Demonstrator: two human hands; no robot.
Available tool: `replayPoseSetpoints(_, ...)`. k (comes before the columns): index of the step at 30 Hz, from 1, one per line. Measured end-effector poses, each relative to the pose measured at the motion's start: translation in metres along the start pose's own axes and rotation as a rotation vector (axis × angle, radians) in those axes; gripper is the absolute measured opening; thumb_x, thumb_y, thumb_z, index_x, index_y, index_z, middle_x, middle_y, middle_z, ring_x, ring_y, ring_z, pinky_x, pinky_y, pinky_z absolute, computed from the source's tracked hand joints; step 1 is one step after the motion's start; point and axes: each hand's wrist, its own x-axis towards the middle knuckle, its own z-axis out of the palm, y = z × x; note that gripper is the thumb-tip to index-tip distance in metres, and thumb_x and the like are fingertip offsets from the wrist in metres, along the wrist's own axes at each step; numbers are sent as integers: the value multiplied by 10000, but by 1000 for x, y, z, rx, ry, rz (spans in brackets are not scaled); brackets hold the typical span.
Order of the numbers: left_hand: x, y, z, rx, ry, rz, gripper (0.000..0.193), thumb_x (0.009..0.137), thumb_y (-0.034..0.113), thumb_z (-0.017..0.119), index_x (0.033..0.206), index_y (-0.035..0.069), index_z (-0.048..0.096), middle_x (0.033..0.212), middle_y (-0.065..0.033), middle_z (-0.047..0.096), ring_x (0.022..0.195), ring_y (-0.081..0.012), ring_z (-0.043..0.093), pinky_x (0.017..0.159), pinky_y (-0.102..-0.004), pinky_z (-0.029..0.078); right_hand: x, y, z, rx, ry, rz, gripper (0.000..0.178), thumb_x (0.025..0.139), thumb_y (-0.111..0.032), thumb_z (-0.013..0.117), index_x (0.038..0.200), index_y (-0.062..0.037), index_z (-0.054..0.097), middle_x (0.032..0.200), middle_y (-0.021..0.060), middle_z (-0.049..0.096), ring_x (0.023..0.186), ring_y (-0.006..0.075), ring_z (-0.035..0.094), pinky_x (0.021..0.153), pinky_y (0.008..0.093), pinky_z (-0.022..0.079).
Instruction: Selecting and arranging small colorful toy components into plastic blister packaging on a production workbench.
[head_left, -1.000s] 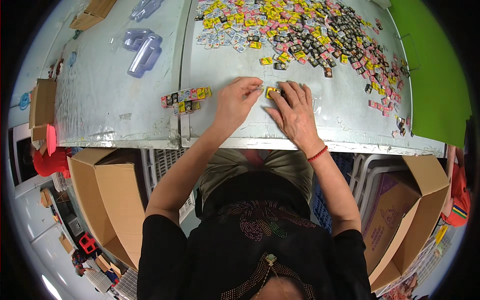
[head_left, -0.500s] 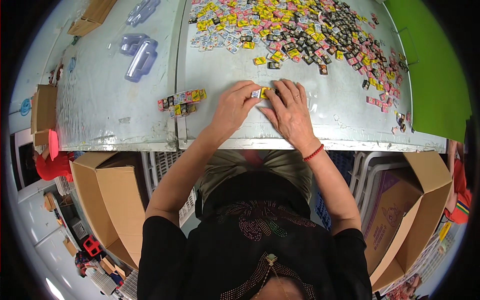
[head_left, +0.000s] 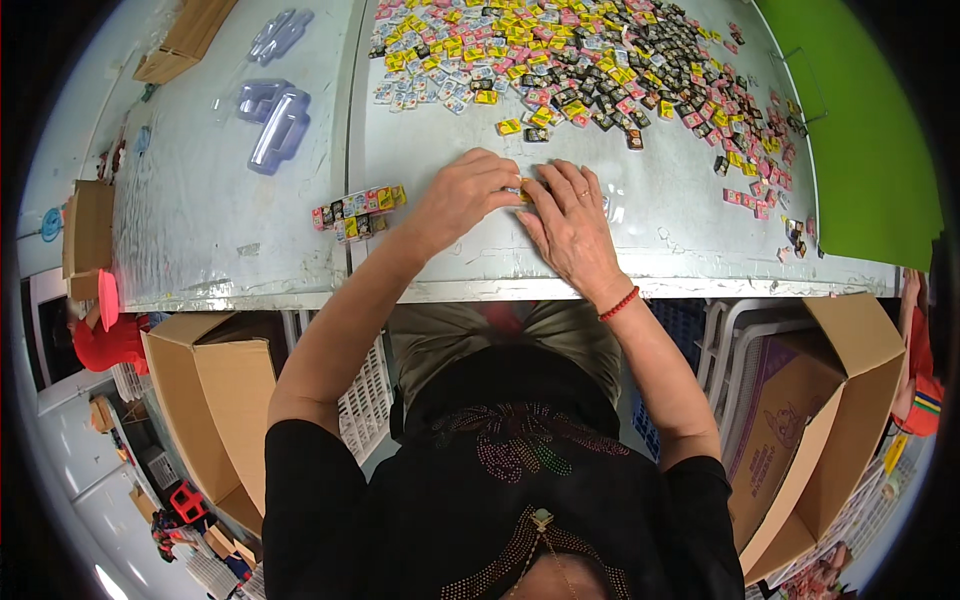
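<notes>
Just in front of me on the pale table (head_left: 430, 265), my left hand (head_left: 462, 205) has its fingers pinched at the left end of a short row of small packets (head_left: 524, 194). My right hand (head_left: 572, 228), with a red bead bracelet at the wrist, curls its fingers over the same row from the right and covers most of it. A bit of yellow and white wrapping shows between the fingertips. To the left lie stacked rows of packets (head_left: 358, 212), across the table's seam. Beyond my hands spreads a large heap of loose packets (head_left: 560, 62) in yellow, pink, black and white.
Clear plastic trays (head_left: 278, 128) lie at the far left. A green panel (head_left: 860, 150) borders the table's right side. Open cardboard boxes stand below the front edge, one at left (head_left: 232, 385) and one at right (head_left: 850, 430). People in red are at both sides.
My left hand has drawn in over the packets, so less of the row shows. The view has shifted slightly; the heap and the stacked rows look unchanged.
</notes>
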Motion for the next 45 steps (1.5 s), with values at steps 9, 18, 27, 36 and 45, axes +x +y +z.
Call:
replayPoseSetpoints(9, -22, 14, 31, 301, 196, 2, 287, 729, 155, 762, 990, 50, 707, 1142, -35, 650, 1152, -275, 560, 919, -357, 506, -8, 0, -5, -27, 21, 72, 309, 891, -137, 606, 1184, -40, 580, 1284, 131, 518, 1264, 325, 436, 1077, 516, 292)
replayPoseSetpoints(18, -32, 21, 24, 331, 7, -38, 532, 773, 281, 739, 1205, 8, 594, 1331, -88, 529, 1273, -317, 446, 1017, -422, 412, -37, 16, -31, -188, -151, 196, 568, 882, -318, 631, 1346, -29, 477, 1428, 122, 441, 1342, 320, 384, 1082, 546, 287)
replayPoseSetpoints(27, 6, 29, 21, 224, -117, 64, 629, 804, 327, 701, 1295, -11, 502, 1410, -147, 444, 1321, -357, 371, 1043, -473, 327, -40, 8, -45, -172, -270, 187, 739, 869, -419, 614, 1416, 14, 368, 1483, 169, 360, 1392, 345, 310, 1106, 558, 237)
replayPoseSetpoints(36, -6, 42, 36, 268, -166, -24, 643, 829, 343, 673, 1307, -41, 478, 1413, -174, 426, 1307, -380, 370, 1048, -508, 302, -47, 16, -48, -58, -266, 136, 696, 885, -402, 600, 1418, -10, 382, 1482, 168, 357, 1409, 346, 281, 1119, 557, 216)
replayPoseSetpoints(45, 96, 5, 57, 67, 77, 68, 307, 795, 84, 702, 1086, 15, 634, 1133, -151, 604, 1045, -338, 565, 895, -417, 465, 18, 121, -46, -146, 114, 196, 355, 920, -136, 576, 1250, -11, 536, 1302, 170, 537, 1232, 342, 485, 1022, 445, 373)
